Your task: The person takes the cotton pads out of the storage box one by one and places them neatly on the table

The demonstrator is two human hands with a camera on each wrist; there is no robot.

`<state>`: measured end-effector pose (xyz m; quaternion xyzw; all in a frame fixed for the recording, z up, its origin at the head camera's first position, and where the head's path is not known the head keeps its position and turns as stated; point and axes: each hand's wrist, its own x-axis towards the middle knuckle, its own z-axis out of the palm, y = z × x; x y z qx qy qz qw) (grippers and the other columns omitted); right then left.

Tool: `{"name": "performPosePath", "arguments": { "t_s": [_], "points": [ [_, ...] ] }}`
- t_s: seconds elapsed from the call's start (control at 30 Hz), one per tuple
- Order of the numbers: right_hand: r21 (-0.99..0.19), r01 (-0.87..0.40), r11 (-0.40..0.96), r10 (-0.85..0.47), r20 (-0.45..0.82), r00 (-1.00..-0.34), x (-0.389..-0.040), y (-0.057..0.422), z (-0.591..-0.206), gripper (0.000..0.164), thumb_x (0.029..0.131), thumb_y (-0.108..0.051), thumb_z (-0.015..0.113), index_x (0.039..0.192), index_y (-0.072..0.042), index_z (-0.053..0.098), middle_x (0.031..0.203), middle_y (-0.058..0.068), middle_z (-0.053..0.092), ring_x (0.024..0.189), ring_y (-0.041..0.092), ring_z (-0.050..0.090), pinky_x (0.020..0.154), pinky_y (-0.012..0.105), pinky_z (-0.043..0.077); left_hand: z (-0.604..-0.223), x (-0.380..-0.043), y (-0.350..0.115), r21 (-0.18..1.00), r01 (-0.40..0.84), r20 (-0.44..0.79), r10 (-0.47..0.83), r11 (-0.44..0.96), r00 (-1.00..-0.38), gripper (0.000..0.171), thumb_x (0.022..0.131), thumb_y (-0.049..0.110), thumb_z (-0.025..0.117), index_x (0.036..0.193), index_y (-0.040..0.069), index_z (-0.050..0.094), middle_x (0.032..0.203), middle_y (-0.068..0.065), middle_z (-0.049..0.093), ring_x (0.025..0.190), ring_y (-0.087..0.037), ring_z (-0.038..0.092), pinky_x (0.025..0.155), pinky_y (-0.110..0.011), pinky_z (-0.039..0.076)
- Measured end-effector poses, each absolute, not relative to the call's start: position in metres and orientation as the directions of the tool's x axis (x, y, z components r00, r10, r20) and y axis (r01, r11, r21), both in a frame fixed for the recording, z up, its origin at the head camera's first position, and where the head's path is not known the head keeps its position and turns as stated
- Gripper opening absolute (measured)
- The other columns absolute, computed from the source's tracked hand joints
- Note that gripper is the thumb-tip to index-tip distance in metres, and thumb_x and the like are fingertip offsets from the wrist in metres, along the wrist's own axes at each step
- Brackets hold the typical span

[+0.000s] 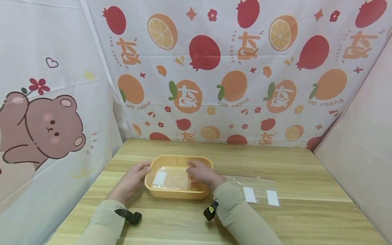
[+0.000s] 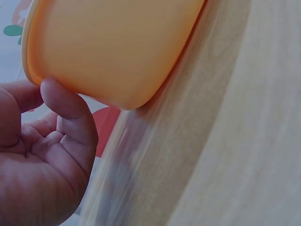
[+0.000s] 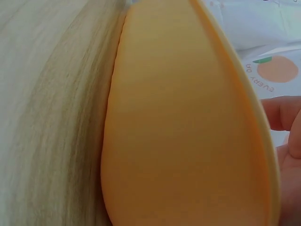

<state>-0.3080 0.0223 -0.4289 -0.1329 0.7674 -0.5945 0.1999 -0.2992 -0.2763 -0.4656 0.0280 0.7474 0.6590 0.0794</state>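
Note:
A yellow-orange plastic basin (image 1: 177,194) with rounded corners stands on the table. Inside it lies a clear zip-lock bag (image 1: 176,178) with a white label at its left end. My left hand (image 1: 132,178) grips the basin's left end at the rim; in the left wrist view the thumb (image 2: 59,96) lies against the outer wall. Over the basin's right part reaches my right hand (image 1: 202,173), its fingers bent above the bag. Whether they pinch anything is hidden. The right wrist view shows mostly the basin's outer wall (image 3: 178,122), with part of the fingers (image 3: 282,113) beyond the rim.
Clear zip-lock bags (image 1: 258,183) with two white labels lie flat on the wooden table (image 1: 309,211), right of the basin and partly behind the right forearm. A fruit-print curtain (image 1: 205,75) hangs behind, and a bear-print curtain (image 1: 55,129) on the left.

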Motion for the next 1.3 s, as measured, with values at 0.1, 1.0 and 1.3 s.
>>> {"name": "performPosePath", "arguments": {
  "t_s": [0.1,1.0,1.3],
  "points": [
    [-0.961,0.041,0.273,-0.428,-0.159,-0.89,-0.31,0.02,-0.432,0.056,0.101,-0.015,0.057,0.15,0.007,0.039,0.138,0.024,0.054,0.118,0.039,0.059,0.087,0.049,0.057,-0.466,-0.299,-0.277,0.99,-0.063,-0.082,0.151,0.127,-0.985,0.048,0.11,0.019,0.043,0.15,-0.006,0.034,0.142,-0.032,0.047,0.112,-0.029,0.062,0.086,-0.037,0.058],
    [-0.897,-0.119,0.425,-0.588,-0.174,-0.79,-0.309,0.008,-0.44,0.041,0.093,-0.006,0.067,0.064,-0.014,0.039,0.063,0.001,0.051,0.057,0.013,0.048,0.051,0.022,0.038,-0.465,-0.298,-0.276,0.988,-0.073,-0.092,0.146,0.134,-0.985,0.051,0.11,0.023,0.045,0.151,-0.005,0.034,0.143,-0.031,0.047,0.112,-0.028,0.062,0.084,-0.038,0.058],
    [-0.767,-0.225,0.601,-0.523,-0.164,-0.836,-0.309,0.007,-0.44,0.019,0.09,-0.003,0.059,0.072,-0.008,0.057,0.064,0.001,0.058,0.056,0.014,0.05,0.054,0.025,0.042,-0.465,-0.298,-0.277,0.989,-0.07,-0.089,0.15,0.128,-0.985,0.049,0.11,0.022,0.045,0.15,-0.006,0.034,0.142,-0.03,0.048,0.111,-0.026,0.063,0.084,-0.037,0.058]
  ]
}}
